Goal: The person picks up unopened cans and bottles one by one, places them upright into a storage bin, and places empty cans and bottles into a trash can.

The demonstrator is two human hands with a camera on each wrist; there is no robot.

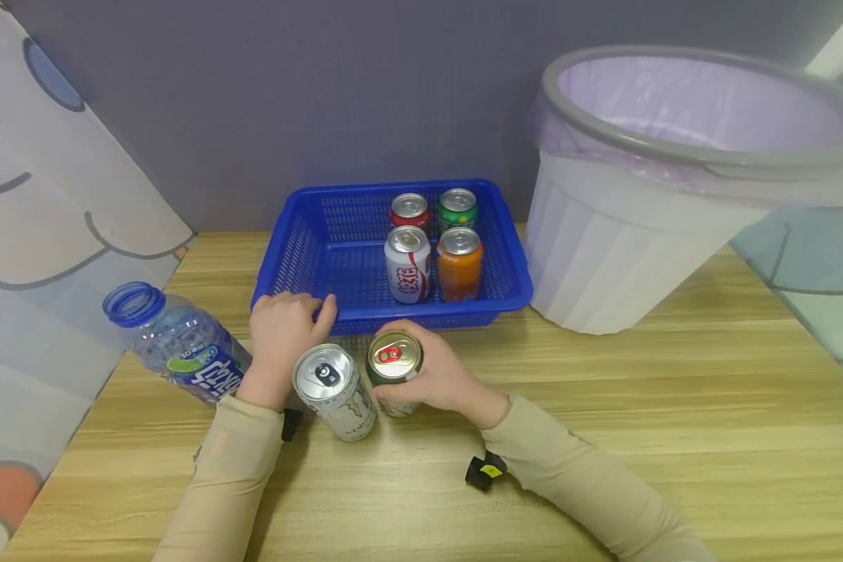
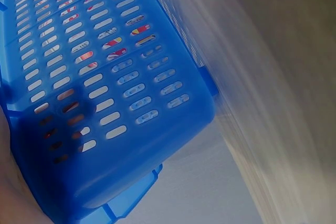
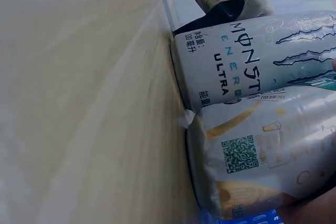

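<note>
Just in front of a blue basket point(image 1: 354, 265), the right hand point(image 1: 444, 376) clasps a gold-topped can point(image 1: 396, 357). The left hand point(image 1: 284, 339) curls tightly over the basket's near rim point(image 1: 449, 313).

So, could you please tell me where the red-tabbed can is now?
In the head view, the red-tabbed can is near the middle, held by the right hand, just right of the Monster can and in front of the blue basket.
</note>
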